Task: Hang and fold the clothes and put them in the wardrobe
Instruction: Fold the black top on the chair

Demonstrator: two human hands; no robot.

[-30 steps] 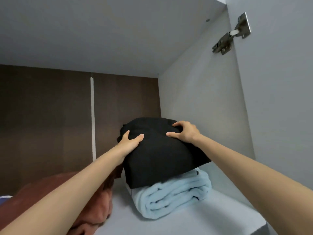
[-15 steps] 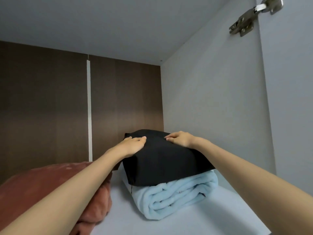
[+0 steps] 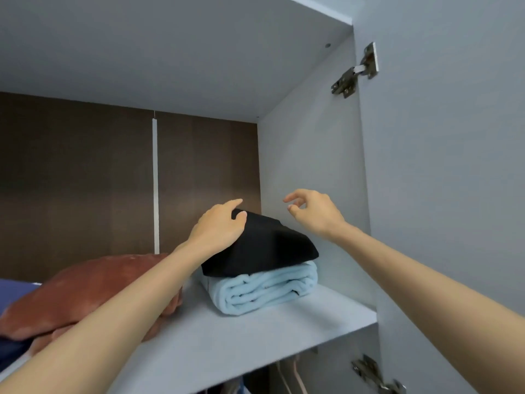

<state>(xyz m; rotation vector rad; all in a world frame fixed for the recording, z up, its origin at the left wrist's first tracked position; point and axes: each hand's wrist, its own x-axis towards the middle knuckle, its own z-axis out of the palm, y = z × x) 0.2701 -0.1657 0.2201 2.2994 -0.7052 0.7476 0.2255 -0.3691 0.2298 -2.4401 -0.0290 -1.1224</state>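
A folded black garment lies on top of a folded light blue towel on the upper wardrobe shelf, close to the right wall. My left hand rests on the black garment's left top edge, fingers laid over it and thumb against the fabric. My right hand hovers above and to the right of the garment, fingers loosely curled, holding nothing.
A rust-red cushion-like bundle lies at the left of the shelf, with dark blue fabric beside it. The open wardrobe door stands at the right with hinges. Hangers show below the shelf.
My right hand has lifted off the black garment and now hangs in the air. My left hand stays on it. The camera has pulled back, showing the shelf's front edge.
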